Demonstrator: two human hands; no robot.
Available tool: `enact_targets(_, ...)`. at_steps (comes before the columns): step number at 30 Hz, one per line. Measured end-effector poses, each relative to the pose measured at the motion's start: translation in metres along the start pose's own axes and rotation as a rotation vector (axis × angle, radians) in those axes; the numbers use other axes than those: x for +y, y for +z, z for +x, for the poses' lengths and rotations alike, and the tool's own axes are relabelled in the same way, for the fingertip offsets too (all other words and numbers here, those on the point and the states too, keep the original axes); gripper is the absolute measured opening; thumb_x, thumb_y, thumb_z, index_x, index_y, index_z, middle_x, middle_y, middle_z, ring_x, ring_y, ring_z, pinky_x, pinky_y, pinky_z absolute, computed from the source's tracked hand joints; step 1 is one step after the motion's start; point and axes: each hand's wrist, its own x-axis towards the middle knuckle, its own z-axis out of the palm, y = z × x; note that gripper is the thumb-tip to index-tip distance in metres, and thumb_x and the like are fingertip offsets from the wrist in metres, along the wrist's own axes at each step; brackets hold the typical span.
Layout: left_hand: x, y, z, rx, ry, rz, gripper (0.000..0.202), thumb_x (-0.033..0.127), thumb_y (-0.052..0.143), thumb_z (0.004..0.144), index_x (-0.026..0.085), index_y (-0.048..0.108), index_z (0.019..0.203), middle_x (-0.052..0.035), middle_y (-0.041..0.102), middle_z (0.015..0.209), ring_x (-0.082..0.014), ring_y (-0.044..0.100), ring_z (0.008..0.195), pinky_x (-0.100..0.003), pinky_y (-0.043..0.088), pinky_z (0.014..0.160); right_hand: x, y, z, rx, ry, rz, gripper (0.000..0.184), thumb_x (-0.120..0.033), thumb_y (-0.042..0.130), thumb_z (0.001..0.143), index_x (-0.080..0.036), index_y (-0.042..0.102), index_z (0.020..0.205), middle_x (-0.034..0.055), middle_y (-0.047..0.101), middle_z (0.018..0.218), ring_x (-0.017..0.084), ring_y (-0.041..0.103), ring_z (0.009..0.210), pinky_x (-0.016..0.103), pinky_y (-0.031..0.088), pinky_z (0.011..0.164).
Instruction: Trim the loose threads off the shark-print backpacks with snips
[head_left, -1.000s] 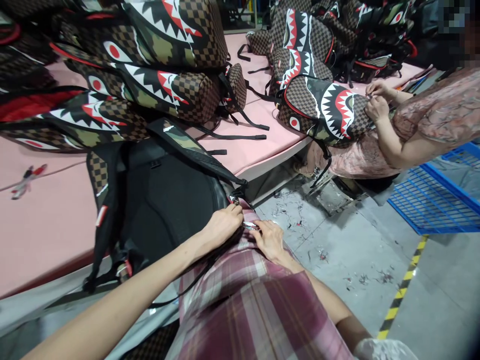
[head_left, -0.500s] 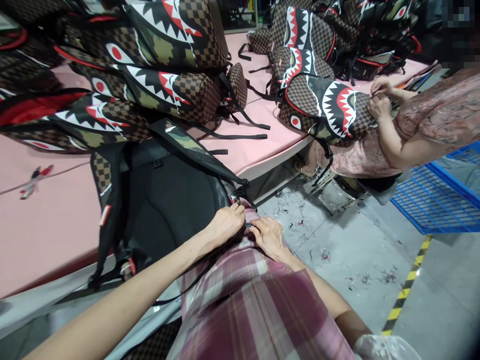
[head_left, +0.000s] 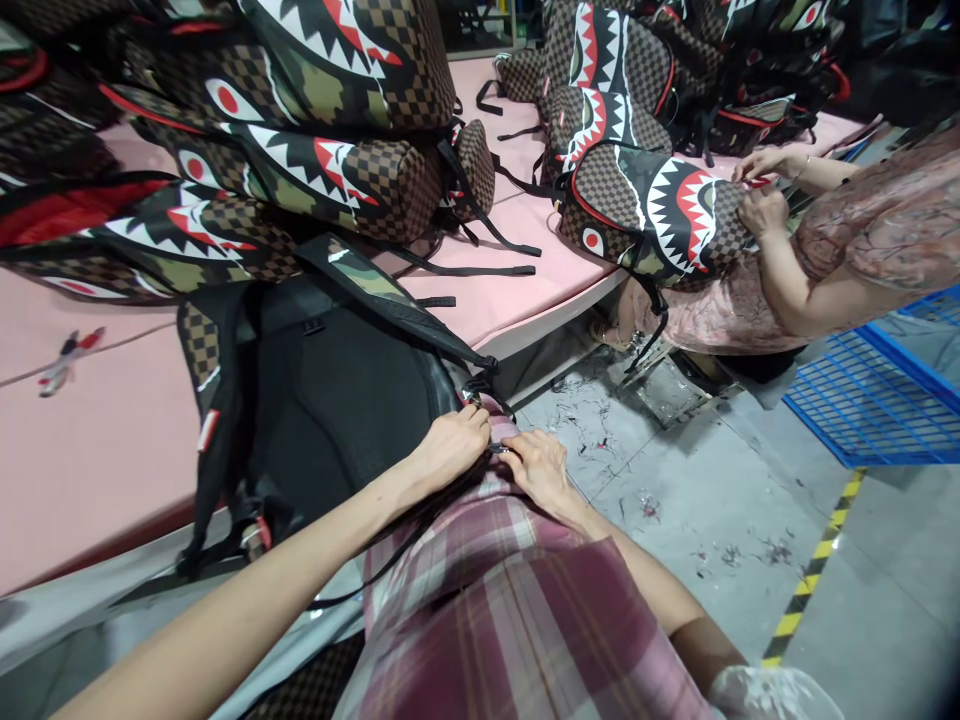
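Observation:
A backpack (head_left: 337, 380) lies with its black padded back panel up, partly on the pink table and partly against my lap. My left hand (head_left: 456, 447) is closed at its lower right edge, fingers bent around the black material there. Close beside it, over the plaid cloth on my lap, my right hand (head_left: 536, 468) pinches a small dark, shiny piece that reaches toward the left fingertips. What that piece is cannot be made out. A shoulder strap (head_left: 397, 300) with a camouflage patch runs across the top of the backpack.
Checkered shark-mouth backpacks (head_left: 337, 180) are piled on the pink table (head_left: 82, 470). Red-handled thread snips (head_left: 71, 360) lie at left. At right a co-worker's hands (head_left: 765, 205) work at another backpack (head_left: 652, 215). A blue crate (head_left: 877, 390) stands on the scrap-strewn floor.
My hands and the backpack stay almost in place; my right fingers shift very slightly. The co-worker's hands have moved a little, and something red now shows between them.

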Motion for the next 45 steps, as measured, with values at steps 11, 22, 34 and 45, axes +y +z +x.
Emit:
enact_targets(11, -0.003, -0.001, -0.003, 0.025, -0.027, -0.241, 0.022, 0.014, 0.038, 0.087, 0.013, 0.058, 0.079, -0.0095, 0.059, 0.086, -0.0196, 0.053, 0.084, -0.03, 0.044, 0.071, 0.004, 0.009, -0.005, 0.021, 0.212, 0.318, 0.021, -0.034, 0.053, 0.085, -0.024, 0.07, 0.091, 0.0018, 0.071, 0.088, 0.018, 0.062, 0.081, 0.029, 0.044, 0.075)
enact_targets(22, 0.013, -0.006, -0.013, 0.1, -0.151, -0.04, 0.024, 0.029, 0.048, 0.086, 0.013, 0.065, 0.079, -0.012, 0.063, 0.091, -0.0273, 0.053, 0.09, -0.041, 0.035, 0.075, 0.021, 0.005, -0.021, 0.082, 0.265, 0.274, 0.019, -0.033, 0.059, 0.08, -0.024, 0.07, 0.093, 0.0032, 0.07, 0.088, 0.02, 0.061, 0.083, 0.033, 0.044, 0.078)
enact_targets(34, -0.019, -0.002, -0.005, -0.024, -0.326, -0.525, 0.032, 0.028, 0.034, 0.088, 0.017, 0.064, 0.084, -0.005, 0.063, 0.093, -0.0174, 0.057, 0.082, -0.028, 0.042, 0.07, 0.007, 0.02, -0.017, 0.092, 0.066, 0.137, 0.022, -0.035, 0.052, 0.088, -0.024, 0.069, 0.096, 0.0025, 0.069, 0.086, 0.017, 0.058, 0.082, 0.029, 0.039, 0.076)
enact_targets(45, -0.015, 0.006, -0.012, -0.018, -0.24, -0.413, 0.027, 0.025, 0.041, 0.086, 0.021, 0.067, 0.084, -0.0037, 0.061, 0.1, -0.0204, 0.054, 0.092, -0.03, 0.041, 0.074, 0.006, 0.023, -0.016, 0.122, 0.02, 0.088, 0.023, -0.038, 0.051, 0.088, -0.024, 0.07, 0.093, 0.0016, 0.069, 0.082, 0.017, 0.056, 0.077, 0.028, 0.038, 0.072)
